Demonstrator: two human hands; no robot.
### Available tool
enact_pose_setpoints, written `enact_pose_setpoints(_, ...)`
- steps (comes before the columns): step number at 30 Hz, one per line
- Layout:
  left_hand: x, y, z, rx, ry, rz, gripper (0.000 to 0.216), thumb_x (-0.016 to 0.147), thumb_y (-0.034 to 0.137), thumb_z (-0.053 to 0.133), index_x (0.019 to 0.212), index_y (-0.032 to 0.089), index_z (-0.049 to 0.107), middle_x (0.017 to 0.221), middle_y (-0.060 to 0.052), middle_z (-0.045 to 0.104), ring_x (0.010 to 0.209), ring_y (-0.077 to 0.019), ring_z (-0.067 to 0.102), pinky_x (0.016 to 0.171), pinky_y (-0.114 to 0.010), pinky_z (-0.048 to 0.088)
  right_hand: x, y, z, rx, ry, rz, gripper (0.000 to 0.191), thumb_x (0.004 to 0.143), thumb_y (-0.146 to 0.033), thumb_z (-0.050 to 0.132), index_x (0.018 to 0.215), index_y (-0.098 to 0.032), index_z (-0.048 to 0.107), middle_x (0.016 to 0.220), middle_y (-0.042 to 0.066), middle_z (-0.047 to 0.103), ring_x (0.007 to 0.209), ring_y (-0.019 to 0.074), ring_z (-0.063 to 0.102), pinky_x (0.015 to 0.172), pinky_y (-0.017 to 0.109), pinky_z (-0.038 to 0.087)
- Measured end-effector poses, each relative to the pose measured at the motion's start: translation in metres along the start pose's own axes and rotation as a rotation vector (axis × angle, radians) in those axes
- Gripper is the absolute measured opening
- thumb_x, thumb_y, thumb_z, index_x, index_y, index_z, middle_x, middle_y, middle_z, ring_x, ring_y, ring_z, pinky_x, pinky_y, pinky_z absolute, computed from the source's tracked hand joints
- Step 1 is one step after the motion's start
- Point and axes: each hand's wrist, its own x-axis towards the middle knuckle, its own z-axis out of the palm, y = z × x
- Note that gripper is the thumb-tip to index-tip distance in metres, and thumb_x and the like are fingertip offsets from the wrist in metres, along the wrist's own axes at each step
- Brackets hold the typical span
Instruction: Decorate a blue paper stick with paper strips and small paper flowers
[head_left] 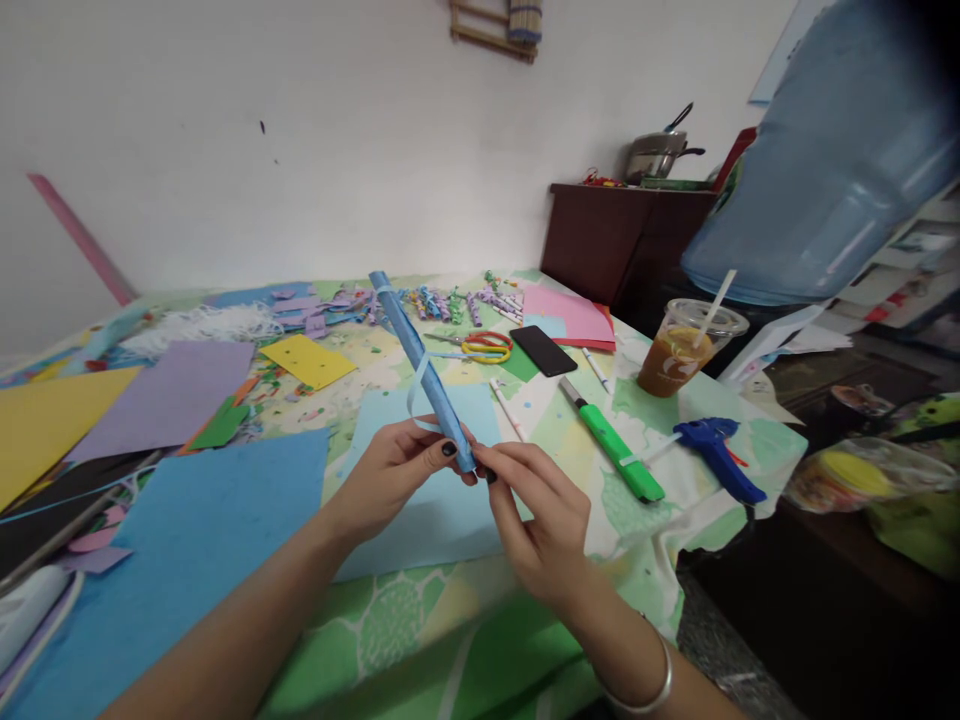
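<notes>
A rolled blue paper tube (pixel 424 370) with a narrow pale blue strip (pixel 418 385) around its middle slants up and away over the table. My left hand (pixel 397 465) is closed around its lower part, thumb on the near side. At the bottom end of the tube, the fingertips of my right hand (pixel 536 505) are pinched together against its edge. Whether they also hold something small is hidden. Beneath both hands lies a light blue sheet (pixel 435 520). A thin white stick (pixel 508 408) rests just beyond my right hand.
Right of my hands are a green tool with a grey tip (pixel 615 440), a blue glue gun (pixel 716 455) and an iced drink cup (pixel 679 350). Farther back lie scissors (pixel 487 347) and a black phone (pixel 544 350). Coloured sheets and scraps cover the left, including a blue sheet (pixel 225 530).
</notes>
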Motion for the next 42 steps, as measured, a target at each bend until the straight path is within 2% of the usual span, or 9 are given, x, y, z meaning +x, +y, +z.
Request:
enact_pose_setpoints(4,0.0,-0.001,0.0,0.047,0.076,-0.004,0.017,0.083,0.03,0.066,0.088,0.016,0.073,0.074,-0.004,0.069,0.07,-0.0152,0.062,0.07,-0.026,0.051,-0.004,0.004,0.004,-0.051,-0.039,-0.069,0.049,0.084,0.0,0.047,0.128,-0.021,0.057,0.097,0.011,0.061,0.086,0.0181,0.062,0.073,0.033,0.057)
enact_pose_setpoints(10,0.0,-0.005,-0.003,0.057,0.16,-0.009,0.019,0.081,0.032,0.068,0.089,0.015,0.073,0.074,-0.005,0.071,0.072,-0.0168,0.063,0.071,-0.028,0.052,-0.008,0.004,0.004,-0.057,-0.042,-0.09,0.051,0.083,0.0,0.049,0.128,-0.022,0.058,0.106,0.013,0.062,0.094,0.0197,0.064,0.078,0.034,0.057)
enact_pose_setpoints(17,0.0,-0.002,-0.002,0.009,0.109,0.008,0.018,0.083,0.03,0.066,0.089,0.014,0.072,0.075,-0.005,0.071,0.07,-0.0152,0.062,0.071,-0.027,0.051,0.0,-0.004,0.006,0.085,0.013,0.066,0.045,0.086,-0.001,0.048,0.123,-0.022,0.062,0.101,0.01,0.064,0.088,0.017,0.065,0.078,0.033,0.057)
enact_pose_setpoints(23,0.001,0.0,-0.006,0.124,0.258,0.011,0.022,0.077,0.036,0.071,0.08,0.014,0.071,0.073,-0.005,0.072,0.069,-0.0181,0.065,0.069,-0.029,0.052,0.011,0.001,0.019,0.074,0.037,0.082,0.034,0.084,-0.01,0.057,0.113,-0.023,0.069,0.093,0.008,0.064,0.082,0.017,0.065,0.072,0.033,0.057)
enact_pose_setpoints(26,0.003,0.001,-0.013,0.233,0.352,0.052,0.023,0.075,0.037,0.072,0.076,0.014,0.069,0.068,-0.004,0.07,0.067,-0.0187,0.066,0.067,-0.029,0.052,0.023,0.011,0.024,0.126,-0.016,0.203,0.025,0.08,-0.014,0.062,0.101,-0.021,0.073,0.091,0.007,0.071,0.08,0.0181,0.067,0.075,0.034,0.057)
enact_pose_setpoints(31,0.007,0.003,-0.026,0.508,0.549,0.122,0.018,0.074,0.034,0.07,0.073,0.016,0.067,0.066,-0.003,0.069,0.064,-0.0183,0.065,0.067,-0.029,0.05,0.062,0.041,0.036,0.331,-0.041,0.591,0.02,0.071,-0.02,0.067,0.09,-0.018,0.071,0.089,0.008,0.073,0.082,0.0209,0.069,0.084,0.04,0.052)
enact_pose_setpoints(33,0.007,0.003,-0.03,0.672,0.599,0.138,0.016,0.072,0.032,0.07,0.069,0.017,0.065,0.062,-0.001,0.068,0.061,-0.0171,0.063,0.064,-0.028,0.048,0.079,0.053,0.045,0.439,-0.098,0.621,0.024,0.068,-0.02,0.068,0.092,-0.017,0.068,0.091,0.007,0.072,0.087,0.0207,0.067,0.083,0.038,0.051)
enact_pose_setpoints(36,0.008,0.0,-0.035,0.842,0.585,0.134,0.017,0.073,0.031,0.068,0.065,0.018,0.061,0.058,0.001,0.064,0.057,-0.015,0.06,0.06,-0.025,0.044,0.094,0.066,0.062,0.613,-0.225,0.628,0.034,0.066,-0.017,0.066,0.099,-0.018,0.063,0.086,0.005,0.072,0.081,0.0179,0.067,0.072,0.031,0.052)
enact_pose_setpoints(42,0.008,-0.008,-0.041,0.919,0.522,0.082,0.022,0.074,0.03,0.063,0.058,0.018,0.053,0.054,0.003,0.058,0.052,-0.012,0.053,0.055,-0.023,0.038,0.084,0.078,0.078,0.887,-0.394,0.638,0.048,0.061,-0.016,0.068,0.108,-0.018,0.057,0.078,0.001,0.071,0.072,0.0166,0.067,0.068,0.03,0.052)
